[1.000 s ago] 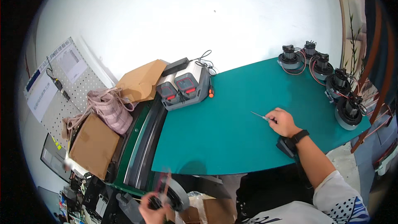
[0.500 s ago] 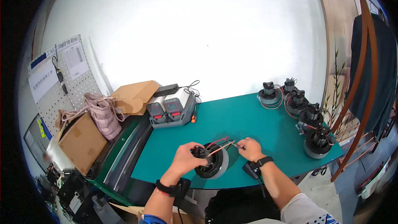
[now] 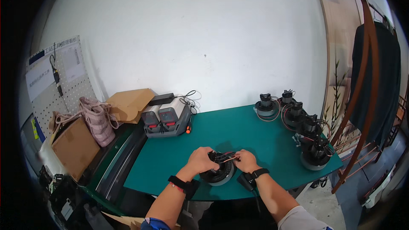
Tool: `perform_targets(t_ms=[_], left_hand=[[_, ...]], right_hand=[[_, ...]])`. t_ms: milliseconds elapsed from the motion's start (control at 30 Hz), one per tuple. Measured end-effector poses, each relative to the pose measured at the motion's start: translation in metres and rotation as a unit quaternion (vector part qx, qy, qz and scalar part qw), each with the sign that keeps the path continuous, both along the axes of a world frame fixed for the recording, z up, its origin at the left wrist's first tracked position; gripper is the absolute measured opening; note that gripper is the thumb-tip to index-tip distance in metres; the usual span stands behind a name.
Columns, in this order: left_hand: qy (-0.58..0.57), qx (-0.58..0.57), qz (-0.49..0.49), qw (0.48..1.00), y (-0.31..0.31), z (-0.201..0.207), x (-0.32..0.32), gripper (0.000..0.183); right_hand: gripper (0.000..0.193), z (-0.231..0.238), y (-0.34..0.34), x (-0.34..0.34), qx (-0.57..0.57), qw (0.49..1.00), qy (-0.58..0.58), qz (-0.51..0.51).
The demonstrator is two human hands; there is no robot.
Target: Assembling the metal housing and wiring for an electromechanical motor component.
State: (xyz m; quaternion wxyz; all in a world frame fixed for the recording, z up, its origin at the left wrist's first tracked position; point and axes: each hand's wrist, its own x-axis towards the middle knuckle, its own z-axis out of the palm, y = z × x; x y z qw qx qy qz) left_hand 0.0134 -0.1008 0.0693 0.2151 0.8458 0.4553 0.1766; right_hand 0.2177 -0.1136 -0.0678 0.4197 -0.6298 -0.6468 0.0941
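Observation:
A round black motor (image 3: pixel 220 179) with a pale grey rim rests near the front edge of the green table. My left hand (image 3: pixel 202 161) grips its black top from the left, thumb and fingers wrapped round it. Black, red and copper-coloured wires (image 3: pixel 226 158) run from the motor toward the right. Close by the motor's right side, my right hand (image 3: pixel 246 161) pinches the ends of these wires between thumb and fingers. The wire tips are hidden inside the fingers.
Several similar motors (image 3: pixel 294 118) with looped wires stand along the table's right side. At the back left sits a grey double battery charger (image 3: pixel 167 122), with an open cardboard box (image 3: pixel 130 103) and a pink bag (image 3: pixel 98 121) beside it. The green table (image 3: pixel 170 159) ends close before me.
My right hand has come in toward the motor, bringing the wire ends with it; the wires now lie bent closer over the motor. My left hand keeps its grip. The whole view has shifted slightly.

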Motion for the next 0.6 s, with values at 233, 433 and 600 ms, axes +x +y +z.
perform_targets(t_ms=[233, 433, 600], left_hand=[[0.018, 0.070, -0.042, 0.997, -0.010, -0.013, 0.007, 0.061], [-0.081, 0.047, -0.030, 0.995, -0.007, -0.029, -0.031, 0.088], [-0.140, -0.143, -0.028, 0.979, -0.009, -0.039, -0.051, 0.084]], right_hand=[[0.015, -0.005, 0.003, 0.000, -0.007, 0.999, 0.017, -0.028], [0.014, 0.004, -0.003, 0.000, 0.067, 0.993, 0.019, -0.099], [0.021, 0.015, -0.015, 0.009, 0.082, 0.971, 0.047, -0.219]])
